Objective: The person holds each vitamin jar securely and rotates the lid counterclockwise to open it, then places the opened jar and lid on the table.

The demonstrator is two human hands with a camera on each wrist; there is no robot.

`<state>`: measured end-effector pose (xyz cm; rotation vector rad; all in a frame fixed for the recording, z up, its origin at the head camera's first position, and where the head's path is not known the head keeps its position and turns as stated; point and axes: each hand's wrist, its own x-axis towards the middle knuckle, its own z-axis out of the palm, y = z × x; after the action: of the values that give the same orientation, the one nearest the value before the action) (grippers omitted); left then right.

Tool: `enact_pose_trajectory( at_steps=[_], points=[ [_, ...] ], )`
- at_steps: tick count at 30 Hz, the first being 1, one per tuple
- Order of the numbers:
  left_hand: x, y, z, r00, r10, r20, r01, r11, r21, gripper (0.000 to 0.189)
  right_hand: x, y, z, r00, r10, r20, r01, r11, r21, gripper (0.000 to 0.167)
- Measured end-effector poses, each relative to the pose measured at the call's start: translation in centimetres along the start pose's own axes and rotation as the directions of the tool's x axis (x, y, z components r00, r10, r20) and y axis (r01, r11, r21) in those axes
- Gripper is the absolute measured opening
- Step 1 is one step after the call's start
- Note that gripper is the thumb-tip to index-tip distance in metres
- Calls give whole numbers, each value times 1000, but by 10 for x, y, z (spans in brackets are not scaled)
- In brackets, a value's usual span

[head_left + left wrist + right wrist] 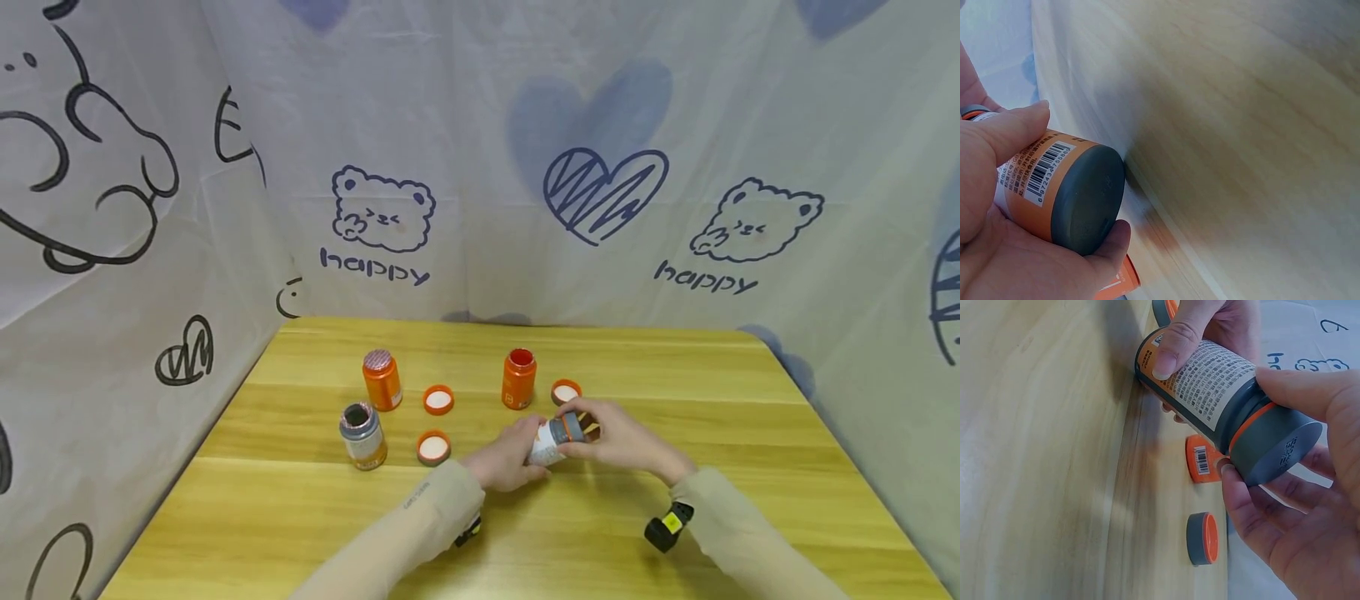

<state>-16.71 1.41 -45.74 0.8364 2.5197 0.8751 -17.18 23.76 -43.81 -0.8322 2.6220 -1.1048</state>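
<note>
My left hand (513, 457) grips a grey bottle (545, 448) with a white and orange label, tilted above the table. In the left wrist view the thumb lies over the label of the bottle (1038, 181), and its grey base faces out. My right hand (611, 442) pinches the grey cap (1279, 447) at the bottle's other end between thumb and fingers. An orange rim shows on the cap where it meets the bottle's neck. Whether the cap is threaded on cannot be told.
On the wooden table (300, 517) stand an orange bottle (382, 385) and a grey bottle (365, 442) at left, and an uncapped orange bottle (518, 383) farther back. Loose caps (438, 400) lie near them, one (566, 390) just beyond my right hand. Printed cloth (480, 167) hangs behind.
</note>
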Motion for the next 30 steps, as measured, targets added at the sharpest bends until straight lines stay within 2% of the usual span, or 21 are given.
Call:
enact_pose_trajectory(
  at_steps=[5, 14, 22, 30],
  points=[
    [1, -2, 3, 1000, 3, 5, -3, 1000, -10, 63, -3, 1, 3, 1000, 15, -13, -14, 999, 35, 44],
    [1, 0, -1, 1000, -9, 12, 9, 1000, -10, 62, -4, 1, 3, 998, 36, -56, -33, 998, 57, 43],
    [1, 4, -3, 1000, 0, 15, 0, 1000, -12, 63, -8, 5, 6, 992, 87, -94, -71, 985, 156, 44],
    [1, 3, -3, 1000, -5, 27, 5, 1000, -8, 61, -12, 12, 14, 983, 124, -133, -84, 959, 269, 46]
  ],
)
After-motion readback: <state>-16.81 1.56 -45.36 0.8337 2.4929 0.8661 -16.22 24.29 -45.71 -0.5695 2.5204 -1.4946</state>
